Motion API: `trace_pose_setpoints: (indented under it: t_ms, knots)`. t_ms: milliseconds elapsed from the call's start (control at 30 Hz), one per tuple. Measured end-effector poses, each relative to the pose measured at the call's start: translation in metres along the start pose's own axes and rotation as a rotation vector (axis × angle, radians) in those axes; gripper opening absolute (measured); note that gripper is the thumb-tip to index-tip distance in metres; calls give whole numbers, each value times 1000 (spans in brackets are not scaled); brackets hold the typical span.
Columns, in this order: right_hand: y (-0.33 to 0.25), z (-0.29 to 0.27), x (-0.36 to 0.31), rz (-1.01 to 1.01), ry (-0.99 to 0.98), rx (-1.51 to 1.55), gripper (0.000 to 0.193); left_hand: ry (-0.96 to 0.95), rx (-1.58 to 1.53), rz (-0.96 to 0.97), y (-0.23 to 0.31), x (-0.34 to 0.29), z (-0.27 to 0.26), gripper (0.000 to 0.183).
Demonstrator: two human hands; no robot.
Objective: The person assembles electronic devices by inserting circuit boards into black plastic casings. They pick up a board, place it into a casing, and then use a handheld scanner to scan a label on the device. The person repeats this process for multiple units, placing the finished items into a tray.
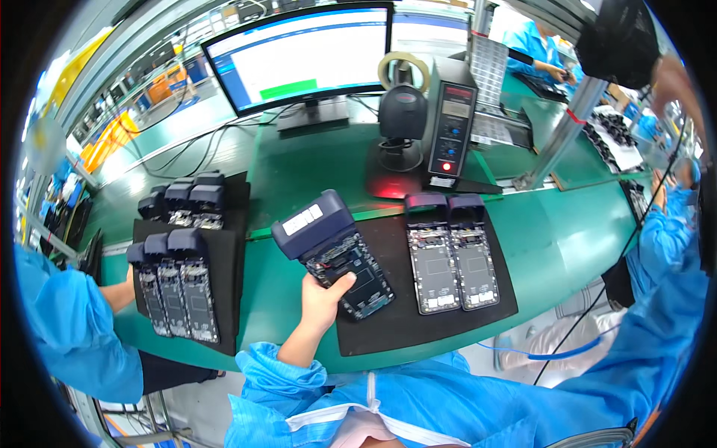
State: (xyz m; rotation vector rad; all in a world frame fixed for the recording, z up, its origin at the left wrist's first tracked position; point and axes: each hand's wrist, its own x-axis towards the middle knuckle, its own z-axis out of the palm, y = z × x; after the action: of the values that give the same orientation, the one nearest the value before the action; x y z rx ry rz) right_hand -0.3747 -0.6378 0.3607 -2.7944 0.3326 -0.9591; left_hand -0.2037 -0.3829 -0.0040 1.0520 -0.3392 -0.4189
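My left hand (323, 302) grips a handheld terminal (347, 261) with its back off. The thumb presses on the bare circuit board, and the dark blue head with a white label tilts up to the left. Beneath it lies a black mat (381, 340). Two similar open terminals, a left one (435, 269) and a right one (475, 261), rest side by side on this mat. My right hand (676, 86) is raised at the far upper right, blurred, beside a black object (618, 41) whose kind I cannot make out. Its fingers do not show clearly.
Several open terminals (179, 287) sit on another mat at left, by a co-worker's hand (119, 293). Behind stand a monitor (306, 52), a black scanner on a stand (402, 112) with a tape roll (404, 61), and a control box (452, 123). A metal post (571, 131) rises at right.
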Motion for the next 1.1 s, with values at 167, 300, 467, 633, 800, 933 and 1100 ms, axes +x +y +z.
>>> trace_pose_setpoints:
  t_ms: [167,300,467,633,800,933,1100]
  knots:
    - [137,191,-24,329,-63,343,26,-21,172,-8,0,-6,-2,34]
    - [176,282,-46,691,225,650,37,-65,256,10,-9,-7,2,37]
    - [168,329,-29,755,313,829,37,-85,230,43,-7,-5,-1,36]
    - [174,335,-27,754,315,822,40,-93,177,-7,-5,-3,1,33]
    - [199,305,-54,778,344,761,31,-112,208,-45,-1,-8,2,29]
    - [291,269,-72,545,452,418,29,-115,155,-39,-3,-7,4,31]
    - [338,226,-74,774,860,453,29,-166,172,-15,-5,-4,4,30]
